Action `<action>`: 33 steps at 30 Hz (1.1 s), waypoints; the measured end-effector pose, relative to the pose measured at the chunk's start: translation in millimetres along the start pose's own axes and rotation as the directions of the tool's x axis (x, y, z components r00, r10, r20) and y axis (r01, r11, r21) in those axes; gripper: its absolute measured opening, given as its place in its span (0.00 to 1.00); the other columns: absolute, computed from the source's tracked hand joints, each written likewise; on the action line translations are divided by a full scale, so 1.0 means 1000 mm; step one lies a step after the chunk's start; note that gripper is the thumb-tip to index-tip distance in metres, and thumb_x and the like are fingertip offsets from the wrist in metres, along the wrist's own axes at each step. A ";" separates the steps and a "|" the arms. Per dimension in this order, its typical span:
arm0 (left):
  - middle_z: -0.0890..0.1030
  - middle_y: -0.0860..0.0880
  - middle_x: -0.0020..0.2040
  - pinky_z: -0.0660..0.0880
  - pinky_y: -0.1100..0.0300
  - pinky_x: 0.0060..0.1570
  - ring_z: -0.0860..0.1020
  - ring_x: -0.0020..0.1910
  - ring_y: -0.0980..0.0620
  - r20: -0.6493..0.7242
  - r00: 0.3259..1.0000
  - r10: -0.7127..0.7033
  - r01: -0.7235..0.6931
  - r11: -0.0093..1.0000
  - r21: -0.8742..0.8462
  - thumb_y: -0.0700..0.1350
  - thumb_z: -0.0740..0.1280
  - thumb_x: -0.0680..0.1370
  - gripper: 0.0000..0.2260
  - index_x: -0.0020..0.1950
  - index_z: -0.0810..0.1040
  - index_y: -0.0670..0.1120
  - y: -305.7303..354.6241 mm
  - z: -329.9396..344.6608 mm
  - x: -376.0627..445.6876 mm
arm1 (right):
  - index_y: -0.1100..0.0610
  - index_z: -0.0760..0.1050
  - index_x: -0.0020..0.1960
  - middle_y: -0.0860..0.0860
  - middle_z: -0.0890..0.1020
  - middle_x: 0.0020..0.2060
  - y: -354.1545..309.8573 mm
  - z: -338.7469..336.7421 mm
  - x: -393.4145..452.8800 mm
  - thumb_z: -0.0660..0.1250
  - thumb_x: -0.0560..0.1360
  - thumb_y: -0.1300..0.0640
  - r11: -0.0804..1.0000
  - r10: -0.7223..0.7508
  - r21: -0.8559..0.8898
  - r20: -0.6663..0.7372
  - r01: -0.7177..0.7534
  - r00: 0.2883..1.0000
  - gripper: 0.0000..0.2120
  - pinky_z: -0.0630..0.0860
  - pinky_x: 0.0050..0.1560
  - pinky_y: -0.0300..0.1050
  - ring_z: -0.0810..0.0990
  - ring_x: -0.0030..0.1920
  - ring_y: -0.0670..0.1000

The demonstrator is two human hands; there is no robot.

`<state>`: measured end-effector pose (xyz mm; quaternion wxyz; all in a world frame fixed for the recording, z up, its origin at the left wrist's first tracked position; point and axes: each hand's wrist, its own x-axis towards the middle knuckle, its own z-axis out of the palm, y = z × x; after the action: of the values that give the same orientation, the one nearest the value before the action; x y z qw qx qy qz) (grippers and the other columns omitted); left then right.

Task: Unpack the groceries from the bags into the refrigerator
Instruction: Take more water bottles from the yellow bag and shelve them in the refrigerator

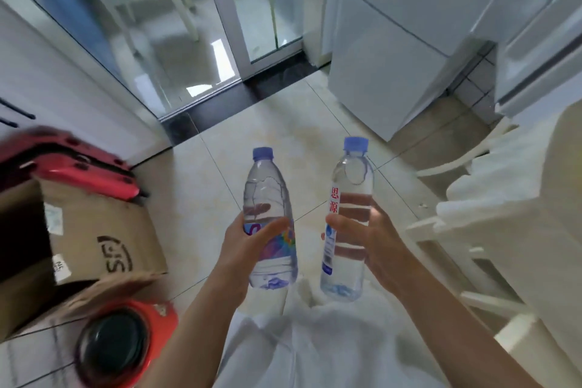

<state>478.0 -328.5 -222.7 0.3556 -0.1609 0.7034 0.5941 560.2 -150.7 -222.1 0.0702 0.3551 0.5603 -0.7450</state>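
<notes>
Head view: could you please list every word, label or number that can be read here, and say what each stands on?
"思源": red characters running down the label of the right-hand bottle.
Left-hand bottle: colourful label, lettering not readable.
Cardboard box: dark printed logo, upside down, possibly "SF"; its stickers are too blurred to read.

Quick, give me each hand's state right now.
Left hand: grips the water bottle with the colourful label.
Right hand: grips the water bottle with red characters.

Two water bottles (270, 224) (348, 224), one cardboard box (104, 239), two hands (248, 249) (371, 239).
</notes>
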 end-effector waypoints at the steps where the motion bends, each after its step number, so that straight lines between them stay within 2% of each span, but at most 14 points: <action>1: 0.83 0.45 0.48 0.81 0.50 0.46 0.83 0.46 0.43 -0.011 1.000 -0.001 0.001 1.000 -0.011 0.45 0.74 0.71 0.13 0.52 0.76 0.53 0.004 -0.009 0.005 | 0.49 0.71 0.56 0.53 0.80 0.52 -0.003 0.008 0.006 0.74 0.69 0.56 1.000 0.007 -0.002 0.008 -0.007 1.000 0.18 0.80 0.49 0.53 0.82 0.51 0.55; 5: 0.84 0.45 0.47 0.80 0.53 0.40 0.84 0.43 0.44 -0.046 0.999 0.002 -0.003 0.999 -0.033 0.45 0.75 0.70 0.16 0.55 0.77 0.49 0.019 -0.031 0.026 | 0.51 0.72 0.57 0.53 0.80 0.52 -0.018 0.028 0.031 0.75 0.69 0.56 0.999 0.028 -0.017 0.027 -0.028 0.999 0.19 0.81 0.47 0.52 0.83 0.49 0.56; 10: 0.83 0.44 0.52 0.80 0.46 0.49 0.82 0.49 0.41 -0.051 0.997 -0.055 0.050 0.995 -0.088 0.48 0.74 0.69 0.20 0.59 0.75 0.50 0.049 -0.034 0.069 | 0.51 0.72 0.58 0.54 0.81 0.52 -0.050 0.038 0.077 0.75 0.68 0.55 0.999 0.038 -0.012 0.021 -0.038 0.999 0.21 0.81 0.50 0.55 0.83 0.49 0.56; 12: 0.83 0.43 0.52 0.81 0.47 0.47 0.83 0.49 0.41 -0.044 0.998 -0.055 0.050 0.995 -0.091 0.49 0.75 0.67 0.23 0.60 0.75 0.50 0.068 -0.029 0.090 | 0.51 0.72 0.58 0.54 0.81 0.53 -0.067 0.037 0.100 0.74 0.67 0.54 1.000 0.031 0.001 0.017 -0.031 0.999 0.21 0.81 0.51 0.56 0.83 0.50 0.56; 14: 0.83 0.44 0.51 0.81 0.51 0.43 0.83 0.47 0.43 -0.048 0.998 -0.039 0.035 0.997 -0.075 0.48 0.74 0.69 0.18 0.58 0.76 0.50 0.090 -0.022 0.115 | 0.51 0.72 0.59 0.54 0.80 0.53 -0.088 0.035 0.125 0.76 0.66 0.53 1.000 0.019 -0.003 0.012 -0.019 1.000 0.24 0.81 0.51 0.55 0.83 0.50 0.56; 16: 0.83 0.45 0.51 0.81 0.50 0.44 0.82 0.47 0.43 -0.064 0.997 -0.035 0.031 0.997 -0.065 0.47 0.73 0.72 0.15 0.57 0.76 0.51 0.116 -0.012 0.142 | 0.52 0.72 0.58 0.54 0.81 0.52 -0.111 0.032 0.155 0.77 0.64 0.52 1.000 0.003 -0.021 0.008 -0.003 1.000 0.25 0.81 0.50 0.55 0.84 0.49 0.56; 18: 0.82 0.44 0.54 0.80 0.46 0.48 0.82 0.49 0.42 -0.076 0.996 -0.040 0.036 0.998 -0.054 0.48 0.72 0.73 0.18 0.60 0.74 0.50 0.145 -0.002 0.170 | 0.52 0.73 0.58 0.54 0.82 0.52 -0.139 0.030 0.187 0.77 0.66 0.53 0.999 -0.012 -0.039 -0.003 0.012 1.000 0.24 0.81 0.49 0.54 0.84 0.47 0.55; 20: 0.81 0.44 0.54 0.80 0.46 0.49 0.81 0.50 0.41 -0.078 0.996 -0.029 0.025 0.998 -0.049 0.48 0.72 0.73 0.19 0.62 0.74 0.49 0.176 0.007 0.194 | 0.52 0.73 0.57 0.53 0.82 0.50 -0.168 0.028 0.215 0.77 0.64 0.52 0.999 -0.030 -0.042 -0.009 0.030 0.999 0.25 0.82 0.48 0.53 0.84 0.46 0.55; 22: 0.82 0.43 0.53 0.80 0.46 0.48 0.82 0.49 0.41 -0.069 0.998 0.002 -0.005 0.999 -0.053 0.47 0.72 0.73 0.18 0.61 0.74 0.49 0.206 0.017 0.217 | 0.51 0.73 0.56 0.52 0.82 0.50 -0.198 0.027 0.242 0.76 0.63 0.50 0.997 -0.059 -0.052 -0.005 0.059 0.998 0.24 0.82 0.48 0.53 0.85 0.45 0.54; 26: 0.82 0.43 0.52 0.80 0.47 0.47 0.82 0.48 0.42 -0.031 0.999 0.030 -0.032 0.998 -0.054 0.47 0.73 0.72 0.20 0.62 0.74 0.47 0.261 0.034 0.258 | 0.52 0.73 0.55 0.52 0.82 0.49 -0.247 0.024 0.286 0.75 0.69 0.58 0.993 -0.115 -0.015 -0.040 0.115 0.993 0.18 0.82 0.46 0.50 0.85 0.43 0.53; 31: 0.84 0.44 0.50 0.80 0.52 0.42 0.83 0.46 0.43 0.063 0.997 0.038 -0.038 0.999 -0.010 0.51 0.74 0.61 0.26 0.58 0.77 0.48 0.321 0.045 0.311 | 0.53 0.73 0.56 0.51 0.82 0.48 -0.285 0.027 0.335 0.75 0.69 0.57 0.992 -0.122 0.027 -0.103 0.125 0.987 0.18 0.82 0.45 0.49 0.85 0.43 0.52; 33: 0.84 0.45 0.49 0.80 0.51 0.42 0.84 0.45 0.44 0.102 0.994 0.030 -0.031 0.999 0.008 0.51 0.74 0.60 0.26 0.57 0.77 0.49 0.343 0.049 0.338 | 0.52 0.73 0.56 0.50 0.82 0.47 -0.296 0.031 0.356 0.74 0.70 0.56 0.993 -0.111 0.034 -0.143 0.117 0.984 0.17 0.82 0.45 0.48 0.85 0.43 0.51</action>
<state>35.8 -132.2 -210.5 0.3828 -0.1179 0.6894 0.6036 135.0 33.8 -202.0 -0.0197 0.3755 0.5674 -0.7326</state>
